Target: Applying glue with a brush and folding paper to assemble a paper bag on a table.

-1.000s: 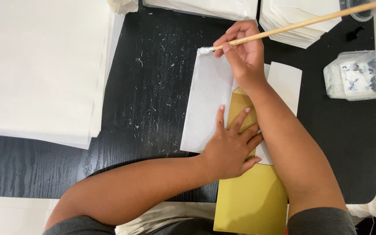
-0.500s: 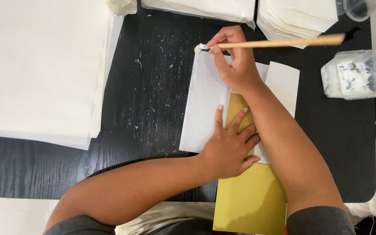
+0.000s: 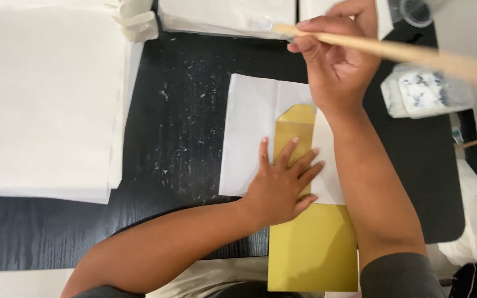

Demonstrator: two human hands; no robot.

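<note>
1. The white paper sheet (image 3: 249, 132) lies flat in the middle of the frame, on the black table (image 3: 183, 138)
2. A gold envelope (image 3: 313, 248) lies partly on the sheet, and its pointed top sits near the sheet's upper edge, while its lower end hangs over the table's near edge at the bottom of the frame
3. The left hand (image 3: 282, 185) lies flat with its fingers spread wide, pressing down on both the white sheet and the gold envelope; it grips nothing
4. The right hand (image 3: 338, 60) is in the upper middle of the frame, above the sheet, with its fingers curled tight around a long wooden stick (image 3: 415, 55)
5. The stick runs from the hand out to the right edge and looks blurry
6. A clear tub with blue and white inside (image 3: 426, 91) sits at the right
7. A big stack of white paper (image 3: 45, 105) fills the left side
8. More white stacks (image 3: 222, 14) sit along the top edge
</note>
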